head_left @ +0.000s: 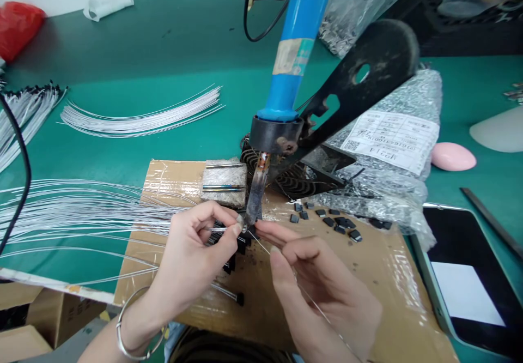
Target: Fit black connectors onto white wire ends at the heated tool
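A blue soldering iron [290, 52] is clamped tip-down in a black stand [359, 74], its darkened tip [255, 197] just above the work. My left hand [200, 248] pinches a thin white wire [216, 229] close to the tip; what sits at the wire's end is too small to make out. From the right, my right hand [322, 286] holds a strand of solder wire [263, 246] between thumb and fingers, its end reaching the tip area. Black connectors [229, 265] lie partly hidden under my left hand. Many white wires [90, 210] run leftward.
Taped cardboard [384, 308] covers the work area, with small black parts [339, 222] scattered on it. A wrapped block [224, 180] stands behind my left hand. Nearby are a phone [469, 281], a labelled plastic bag [392, 139], a wire bundle [143, 116] and a pink egg-shaped object [453, 156].
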`<control>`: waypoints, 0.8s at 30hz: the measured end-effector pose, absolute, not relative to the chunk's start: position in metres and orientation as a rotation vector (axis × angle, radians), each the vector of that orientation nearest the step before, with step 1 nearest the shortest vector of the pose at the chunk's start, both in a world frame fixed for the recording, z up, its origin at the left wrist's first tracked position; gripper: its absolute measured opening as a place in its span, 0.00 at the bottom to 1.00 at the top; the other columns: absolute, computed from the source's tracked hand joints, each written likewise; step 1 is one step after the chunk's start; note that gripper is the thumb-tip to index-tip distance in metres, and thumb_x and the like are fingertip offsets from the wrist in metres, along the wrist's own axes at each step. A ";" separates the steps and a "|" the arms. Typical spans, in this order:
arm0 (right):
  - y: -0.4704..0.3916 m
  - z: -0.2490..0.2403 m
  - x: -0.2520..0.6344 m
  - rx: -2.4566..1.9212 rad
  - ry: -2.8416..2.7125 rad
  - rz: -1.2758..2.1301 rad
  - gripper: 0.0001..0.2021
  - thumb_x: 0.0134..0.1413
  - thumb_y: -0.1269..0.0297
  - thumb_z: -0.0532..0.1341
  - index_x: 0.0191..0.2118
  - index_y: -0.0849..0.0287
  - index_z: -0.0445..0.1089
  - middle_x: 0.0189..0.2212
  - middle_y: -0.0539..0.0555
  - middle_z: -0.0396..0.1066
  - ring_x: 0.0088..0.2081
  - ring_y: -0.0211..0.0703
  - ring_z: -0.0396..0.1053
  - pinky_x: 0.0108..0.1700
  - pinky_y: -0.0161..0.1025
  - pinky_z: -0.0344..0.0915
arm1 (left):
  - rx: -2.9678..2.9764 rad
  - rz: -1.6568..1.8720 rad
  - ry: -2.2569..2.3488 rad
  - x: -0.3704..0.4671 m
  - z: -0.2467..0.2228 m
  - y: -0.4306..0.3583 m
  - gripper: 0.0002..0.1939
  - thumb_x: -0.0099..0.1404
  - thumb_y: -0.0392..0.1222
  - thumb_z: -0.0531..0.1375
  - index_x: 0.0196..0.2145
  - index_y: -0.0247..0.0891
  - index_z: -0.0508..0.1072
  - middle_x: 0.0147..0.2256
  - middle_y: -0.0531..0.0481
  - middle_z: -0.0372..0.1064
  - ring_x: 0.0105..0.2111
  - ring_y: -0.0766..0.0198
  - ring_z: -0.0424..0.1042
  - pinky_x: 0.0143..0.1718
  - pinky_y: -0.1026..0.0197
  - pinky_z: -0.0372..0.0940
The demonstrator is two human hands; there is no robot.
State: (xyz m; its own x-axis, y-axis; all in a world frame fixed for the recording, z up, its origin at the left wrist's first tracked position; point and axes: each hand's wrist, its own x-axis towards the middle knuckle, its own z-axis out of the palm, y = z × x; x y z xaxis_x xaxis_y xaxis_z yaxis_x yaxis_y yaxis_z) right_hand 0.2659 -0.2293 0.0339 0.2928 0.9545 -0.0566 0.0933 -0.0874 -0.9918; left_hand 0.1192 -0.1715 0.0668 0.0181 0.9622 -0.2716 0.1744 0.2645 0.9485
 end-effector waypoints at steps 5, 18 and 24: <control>-0.228 0.035 0.264 -1.465 -1.020 0.961 0.12 0.66 0.64 0.66 0.30 0.51 0.69 0.48 0.54 0.85 0.48 0.47 0.84 0.53 0.39 0.76 | 1.144 0.897 1.416 0.119 0.067 -0.173 0.05 0.61 0.35 0.66 0.27 0.37 0.76 0.29 0.49 0.80 0.29 0.65 0.75 0.29 0.66 0.66; -0.230 0.035 0.262 -1.454 -1.030 0.939 0.11 0.67 0.64 0.66 0.30 0.52 0.69 0.48 0.53 0.85 0.49 0.45 0.83 0.53 0.36 0.76 | 1.165 0.908 1.418 0.119 0.065 -0.173 0.04 0.61 0.36 0.65 0.27 0.37 0.76 0.30 0.49 0.81 0.28 0.66 0.75 0.27 0.67 0.64; -0.228 0.030 0.267 -1.423 -1.087 0.935 0.10 0.66 0.65 0.66 0.31 0.51 0.69 0.48 0.52 0.85 0.49 0.46 0.84 0.54 0.37 0.76 | 1.176 0.902 1.416 0.119 0.063 -0.172 0.04 0.60 0.36 0.65 0.27 0.38 0.76 0.29 0.49 0.81 0.29 0.65 0.76 0.29 0.67 0.66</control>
State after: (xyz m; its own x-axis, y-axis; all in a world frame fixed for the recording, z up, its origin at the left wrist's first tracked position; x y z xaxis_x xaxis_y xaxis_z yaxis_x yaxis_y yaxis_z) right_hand 0.2665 -0.2279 0.0295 0.2774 0.9606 0.0174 0.1268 -0.0186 -0.9918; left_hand 0.1187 -0.1722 0.0628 0.0200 0.9696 -0.2438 0.1884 0.2359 0.9534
